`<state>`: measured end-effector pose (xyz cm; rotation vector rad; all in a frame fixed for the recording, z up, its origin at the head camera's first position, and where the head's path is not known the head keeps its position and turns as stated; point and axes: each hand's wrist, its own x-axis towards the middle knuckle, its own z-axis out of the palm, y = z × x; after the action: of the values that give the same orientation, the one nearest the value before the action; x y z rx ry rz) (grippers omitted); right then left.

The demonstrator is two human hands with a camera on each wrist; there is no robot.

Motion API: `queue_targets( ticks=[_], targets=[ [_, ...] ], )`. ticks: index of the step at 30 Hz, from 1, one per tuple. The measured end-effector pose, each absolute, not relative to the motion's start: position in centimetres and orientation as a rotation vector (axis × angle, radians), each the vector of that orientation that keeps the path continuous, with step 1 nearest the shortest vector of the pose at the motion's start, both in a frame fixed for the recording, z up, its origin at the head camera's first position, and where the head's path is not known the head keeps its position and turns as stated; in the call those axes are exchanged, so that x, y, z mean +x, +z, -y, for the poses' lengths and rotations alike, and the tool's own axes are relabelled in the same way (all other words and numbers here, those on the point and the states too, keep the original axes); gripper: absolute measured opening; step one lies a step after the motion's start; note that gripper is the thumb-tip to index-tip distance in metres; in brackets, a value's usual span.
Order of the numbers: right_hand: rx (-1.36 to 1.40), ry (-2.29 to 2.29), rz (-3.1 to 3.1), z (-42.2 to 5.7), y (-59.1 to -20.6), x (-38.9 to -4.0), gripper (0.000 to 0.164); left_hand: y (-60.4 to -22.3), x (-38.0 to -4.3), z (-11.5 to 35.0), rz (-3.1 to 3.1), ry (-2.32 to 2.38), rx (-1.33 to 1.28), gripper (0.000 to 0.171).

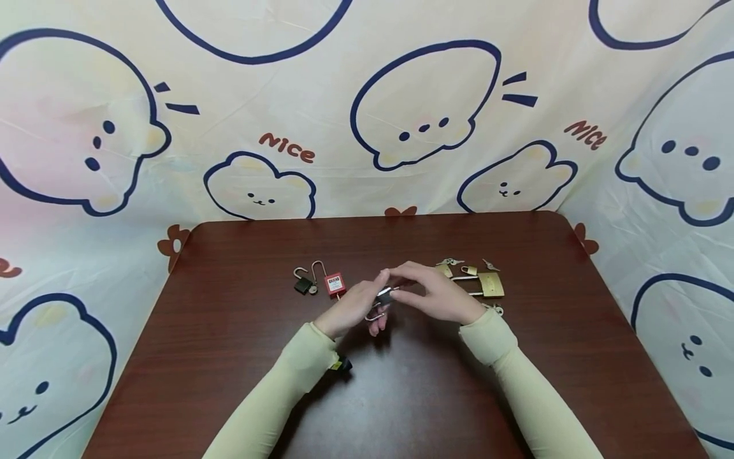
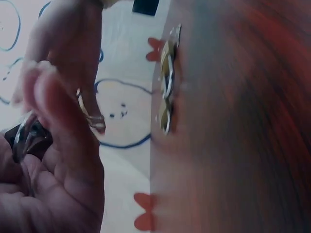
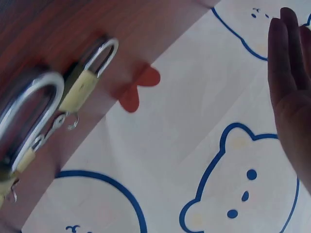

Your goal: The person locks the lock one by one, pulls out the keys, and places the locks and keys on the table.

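My left hand (image 1: pixel 358 303) holds a small dark padlock (image 1: pixel 384 297) above the table, its silver shackle pointing down toward me. In the left wrist view the curled fingers wrap the padlock (image 2: pixel 36 138) and the curved shackle stands out. My right hand (image 1: pixel 432 293) reaches across from the right, thumb and forefinger closing on the padlock's far end. A small shiny piece shows there; I cannot tell whether it is a key. In the right wrist view the other fingers (image 3: pixel 282 58) of the right hand lie nearly straight, side by side.
To the left lie a black padlock (image 1: pixel 302 285), a small silver padlock (image 1: pixel 313 289) and a red padlock (image 1: pixel 334 285). On the right are a large brass padlock (image 1: pixel 491 285), smaller brass padlocks (image 1: pixel 469 270) and keys (image 1: pixel 450 261). A patterned cloth (image 1: pixel 332 115) hangs behind the brown table (image 1: pixel 241 357).
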<state>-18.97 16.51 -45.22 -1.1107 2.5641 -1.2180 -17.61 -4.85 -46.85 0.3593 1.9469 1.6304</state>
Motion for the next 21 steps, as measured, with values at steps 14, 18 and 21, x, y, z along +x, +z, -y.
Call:
queue_targets(
  ticks=[14,18,21],
  targets=[
    [-1.072,-1.475,-2.689,-16.2,-46.3,-19.5,0.014,-46.3,-18.1,4.1,-1.912,1.764,0.348,0.053],
    [-0.952,-1.501,-2.746,-16.3,-46.3,-19.5,0.011,-46.0,-18.7,5.3,-1.914,1.823,0.386,0.034],
    [-0.829,-1.524,-2.726,-16.3,-45.8,-19.3,0.01,-45.7,-19.1,6.0,-1.935,1.841,0.428,0.023]
  ],
)
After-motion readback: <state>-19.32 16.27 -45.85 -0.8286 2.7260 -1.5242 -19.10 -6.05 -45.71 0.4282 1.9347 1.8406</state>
